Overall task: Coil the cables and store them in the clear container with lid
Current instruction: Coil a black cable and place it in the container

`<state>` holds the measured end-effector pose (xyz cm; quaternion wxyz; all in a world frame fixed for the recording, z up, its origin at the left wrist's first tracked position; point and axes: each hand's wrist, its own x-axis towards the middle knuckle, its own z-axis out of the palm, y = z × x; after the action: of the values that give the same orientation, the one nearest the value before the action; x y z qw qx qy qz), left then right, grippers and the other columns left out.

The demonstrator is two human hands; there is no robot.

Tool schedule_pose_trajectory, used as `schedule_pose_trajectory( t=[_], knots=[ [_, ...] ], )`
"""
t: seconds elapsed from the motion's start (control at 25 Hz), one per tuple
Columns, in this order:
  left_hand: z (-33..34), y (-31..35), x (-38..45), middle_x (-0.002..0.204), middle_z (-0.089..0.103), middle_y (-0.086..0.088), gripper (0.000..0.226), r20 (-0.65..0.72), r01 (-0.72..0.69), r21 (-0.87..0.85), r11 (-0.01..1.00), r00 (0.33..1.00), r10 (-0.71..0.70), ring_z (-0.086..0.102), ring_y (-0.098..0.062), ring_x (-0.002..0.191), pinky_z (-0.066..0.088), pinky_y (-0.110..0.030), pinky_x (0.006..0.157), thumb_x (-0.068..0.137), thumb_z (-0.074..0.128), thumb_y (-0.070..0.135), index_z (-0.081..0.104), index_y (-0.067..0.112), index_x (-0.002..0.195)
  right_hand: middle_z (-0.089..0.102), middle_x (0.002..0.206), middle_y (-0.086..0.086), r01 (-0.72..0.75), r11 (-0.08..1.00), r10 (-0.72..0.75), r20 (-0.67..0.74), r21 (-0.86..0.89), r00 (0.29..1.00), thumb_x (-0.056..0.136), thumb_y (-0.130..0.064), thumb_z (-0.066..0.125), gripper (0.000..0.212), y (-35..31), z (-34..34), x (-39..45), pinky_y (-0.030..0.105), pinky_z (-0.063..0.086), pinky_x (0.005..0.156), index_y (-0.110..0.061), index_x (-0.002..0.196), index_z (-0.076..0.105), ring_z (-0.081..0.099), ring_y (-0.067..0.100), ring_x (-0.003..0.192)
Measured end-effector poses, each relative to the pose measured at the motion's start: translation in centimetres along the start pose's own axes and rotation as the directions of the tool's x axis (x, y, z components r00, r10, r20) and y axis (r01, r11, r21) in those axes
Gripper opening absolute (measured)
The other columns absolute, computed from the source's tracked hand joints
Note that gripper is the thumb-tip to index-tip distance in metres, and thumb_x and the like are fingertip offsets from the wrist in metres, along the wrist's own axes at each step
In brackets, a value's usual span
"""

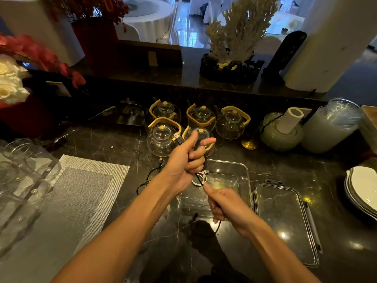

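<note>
My left hand (186,160) is raised over the counter and grips a black cable (199,176), wound around its fingers, with the USB plug (177,137) sticking up beside the thumb. My right hand (223,205) pinches the same cable lower down; its tail loops below the hand over the dark counter. The clear container (242,172) sits open behind the hands, with a coiled white cable (199,179) inside. Its clear lid (285,219) lies flat to the right. Another black cable (150,176) lies loose on the counter left of the container.
Several glass teapots (230,123) with wooden handles stand behind the container. A grey woven placemat (67,201) and glassware (18,170) are at the left. Stacked white plates (363,186) sit at the right edge, jars (330,125) at the back right, a pen (313,225) beside the lid.
</note>
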<state>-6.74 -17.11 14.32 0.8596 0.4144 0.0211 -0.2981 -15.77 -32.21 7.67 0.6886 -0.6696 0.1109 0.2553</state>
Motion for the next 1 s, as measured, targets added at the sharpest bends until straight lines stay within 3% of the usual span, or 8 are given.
schedule_pose_trajectory(
  t=[0.08,0.2,0.32,0.48,0.6,0.8,0.92,1.0],
  knots=[
    [-0.1,0.8,-0.3,0.048,0.026,0.011,0.038,0.046,0.013,-0.007,1.000,0.999,-0.012,0.022,-0.001,0.032,0.014,-0.017,0.034,0.107,0.039,0.030,0.065,0.003,0.111,0.029,0.053,-0.001,-0.074,0.997,0.076,0.045,-0.037,0.996,0.091,-0.057,0.065,0.053,0.2,-0.8,0.1,0.029,0.048,0.057,-0.023,0.057,0.043,0.031,0.014,0.047],
    [-0.4,1.4,-1.0,0.047,0.028,0.011,0.032,0.163,0.131,0.005,0.991,0.978,-0.130,0.024,0.001,0.030,0.014,-0.015,0.031,0.107,0.038,0.027,0.061,0.009,0.093,0.022,0.059,-0.004,-0.137,0.949,0.098,0.148,0.284,0.984,0.085,-0.042,0.077,0.040,-0.7,-3.2,1.4,0.020,0.034,0.041,-0.024,0.066,0.047,0.025,0.009,0.047],
    [-0.4,-0.1,-1.5,0.050,0.034,0.009,0.030,0.180,0.191,0.275,0.942,0.953,-0.245,0.025,-0.001,0.034,0.016,-0.016,0.033,0.108,0.039,0.028,0.058,0.012,0.093,0.029,0.053,-0.009,-0.173,0.863,0.101,0.173,0.475,0.980,0.086,-0.032,0.074,0.026,-3.5,-5.2,2.8,0.014,0.025,0.030,-0.016,0.079,0.055,0.027,0.003,0.039],
    [-0.8,-3.2,-0.9,0.064,0.065,0.000,0.039,-0.114,0.228,0.570,0.790,0.973,-0.199,0.028,-0.004,0.037,0.021,-0.021,0.044,0.109,0.037,0.031,0.065,0.003,0.109,0.033,0.059,-0.005,-0.048,0.993,0.053,-0.040,0.105,0.998,0.102,-0.029,0.054,0.027,-7.3,-5.1,2.6,0.019,0.023,0.038,-0.009,0.091,0.068,0.025,0.007,0.045],
    [-0.9,-4.3,-0.2,0.073,0.075,-0.003,0.043,-0.208,0.237,0.456,0.858,0.966,-0.157,0.029,-0.004,0.040,0.024,-0.018,0.045,0.110,0.035,0.036,0.068,0.008,0.109,0.046,0.063,-0.001,0.059,0.973,-0.093,-0.142,-0.224,0.986,0.103,-0.023,0.052,0.025,-8.2,-2.7,1.3,0.022,0.032,0.040,-0.006,0.095,0.069,0.039,0.007,0.046],
    [-0.5,-4.8,0.3,0.060,0.056,0.005,0.047,-0.279,0.201,0.326,0.924,0.954,-0.109,0.048,-0.007,0.051,0.036,-0.023,0.054,0.105,0.039,0.051,0.066,0.013,0.095,0.070,0.082,-0.005,0.167,0.816,-0.373,-0.283,-0.554,0.884,0.106,-0.025,0.048,0.014,-6.5,1.3,-0.7,0.027,0.054,0.050,-0.023,0.106,0.063,0.063,0.003,0.056],
    [0.3,-4.3,0.7,0.086,0.072,-0.002,0.041,-0.274,0.145,0.307,0.941,0.960,-0.058,0.068,-0.010,0.077,0.053,-0.022,0.068,0.104,0.047,0.042,0.069,0.008,0.114,0.070,0.089,-0.007,0.272,0.747,-0.497,-0.238,-0.606,0.834,0.106,-0.022,0.047,0.021,-4.2,3.2,-2.1,0.042,0.058,0.064,-0.032,0.124,0.053,0.068,0.013,0.069],
    [0.6,-4.1,0.9,0.080,0.072,-0.001,0.031,-0.276,0.082,0.284,0.955,0.961,0.000,0.068,-0.009,0.074,0.055,-0.021,0.066,0.107,0.045,0.027,0.064,0.004,0.116,0.067,0.080,-0.004,0.332,0.774,-0.514,-0.230,-0.539,0.826,0.106,-0.021,0.047,0.033,-2.6,3.7,-2.8,0.043,0.055,0.059,-0.044,0.129,0.044,0.063,0.015,0.063]
  ],
)
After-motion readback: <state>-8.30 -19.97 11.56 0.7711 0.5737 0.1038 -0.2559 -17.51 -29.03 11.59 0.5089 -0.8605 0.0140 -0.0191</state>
